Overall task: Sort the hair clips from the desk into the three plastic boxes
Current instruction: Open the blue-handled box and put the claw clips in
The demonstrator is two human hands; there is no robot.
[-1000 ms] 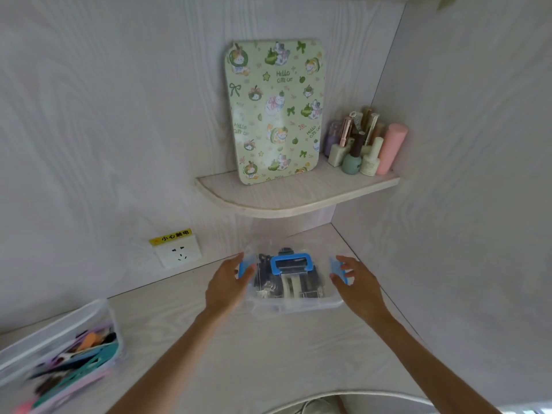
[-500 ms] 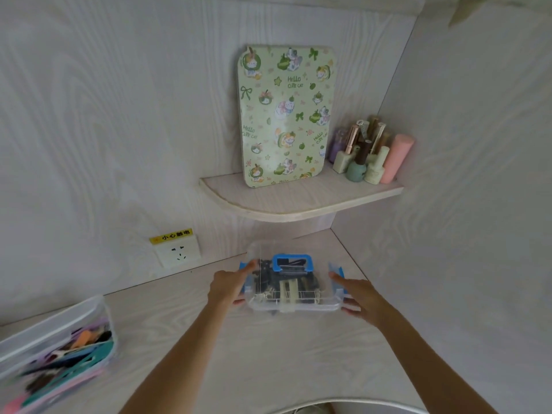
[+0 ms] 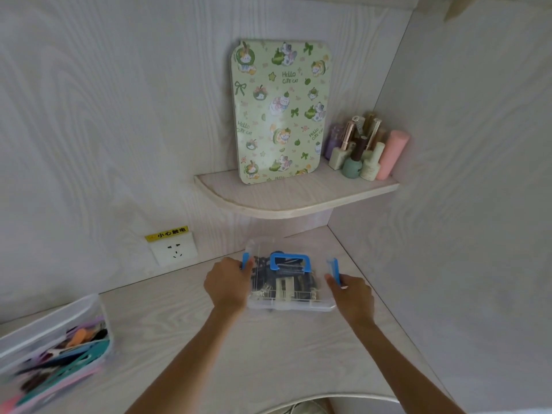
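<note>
From my remote seat I see that the clear plastic box now lies flat on the desk, in the corner under the small shelf, a little nearer to the edge than one second ago, when both hands only reached its blue side latches. The left hand has now closed its fingers round the left end of the box, beside the left blue latch. The right hand has its fingers curled at the right end, just below the right blue latch, but whether it really grips I cannot tell. I judge that this box is being closed or pulled closer, so one box seems finished. Inside it, under the blue handle, lie dark and cream hair clips. At the far left a second plastic box stands open and holds many coloured clips: orange, teal, pink. The third box is not visible.
</note>
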